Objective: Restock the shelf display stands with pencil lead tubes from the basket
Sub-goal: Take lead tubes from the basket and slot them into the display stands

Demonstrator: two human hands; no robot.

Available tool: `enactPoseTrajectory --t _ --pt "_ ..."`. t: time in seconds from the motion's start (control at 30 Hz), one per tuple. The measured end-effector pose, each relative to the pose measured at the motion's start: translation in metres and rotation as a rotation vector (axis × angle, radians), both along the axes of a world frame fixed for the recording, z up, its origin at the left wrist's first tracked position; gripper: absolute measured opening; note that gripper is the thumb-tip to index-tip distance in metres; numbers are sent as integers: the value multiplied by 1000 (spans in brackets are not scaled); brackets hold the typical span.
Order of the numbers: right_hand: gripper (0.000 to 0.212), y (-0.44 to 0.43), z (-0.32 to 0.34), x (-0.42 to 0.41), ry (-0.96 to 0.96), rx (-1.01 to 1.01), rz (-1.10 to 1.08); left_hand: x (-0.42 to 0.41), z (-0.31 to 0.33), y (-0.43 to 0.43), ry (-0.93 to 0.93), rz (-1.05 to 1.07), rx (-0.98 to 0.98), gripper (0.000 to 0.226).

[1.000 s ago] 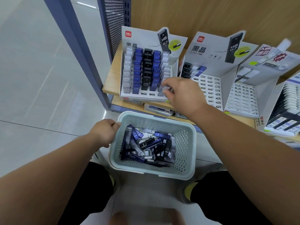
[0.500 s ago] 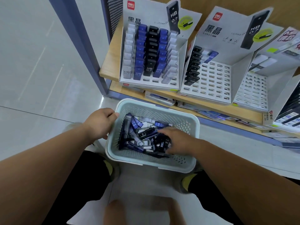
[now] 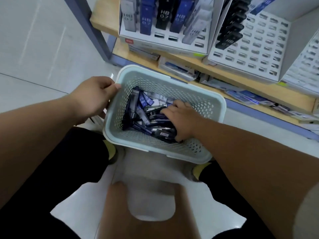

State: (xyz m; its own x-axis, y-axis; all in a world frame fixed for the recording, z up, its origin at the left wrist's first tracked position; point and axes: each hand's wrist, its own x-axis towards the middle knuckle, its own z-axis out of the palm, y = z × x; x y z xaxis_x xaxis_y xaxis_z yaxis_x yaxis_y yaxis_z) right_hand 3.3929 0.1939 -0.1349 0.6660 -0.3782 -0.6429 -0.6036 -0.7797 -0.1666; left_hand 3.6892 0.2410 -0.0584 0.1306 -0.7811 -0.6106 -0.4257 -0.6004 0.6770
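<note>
Plastic basket (image 3: 189, 94), two hands (image 3: 93, 99) (image 3: 183, 118), three stands (image 3: 165, 47) (image 3: 250, 54) (image 3: 303, 71)

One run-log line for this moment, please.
left grip: holds basket | right grip: on lead tubes in basket, hold unclear | stands: partly filled

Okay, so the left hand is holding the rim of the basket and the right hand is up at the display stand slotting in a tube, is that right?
Not quite. The left hand does hold the rim of the basket, but the right hand is not at the display stand. It is down inside the basket, among the pencil lead tubes, as the head view shows.
</note>
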Motion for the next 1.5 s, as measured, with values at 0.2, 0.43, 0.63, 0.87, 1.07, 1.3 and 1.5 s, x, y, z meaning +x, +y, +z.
enactPoseTrajectory --t 0.2,0.43,0.63,0.87,1.07,1.3,1.5 --pt "103 10 -7 0 38 88 -112 0 2 1 12 14 29 37" --pt "102 15 -8 7 129 259 -228 0 10 1 -21 1 79 41" --pt "72 2 -2 15 155 475 -457 1 8 0 -34 11 83 38" --pt "109 9 -2 28 217 364 -396 -4 5 0 -5 42 55 36" --pt "92 23 -9 32 226 484 -476 -1 9 -2 -63 -19 61 38" --pt "76 11 -7 36 285 668 -494 1 14 -2 -124 -73 72 39" --pt "49 18 -7 42 331 819 -508 0 12 -4 -146 -121 54 38"
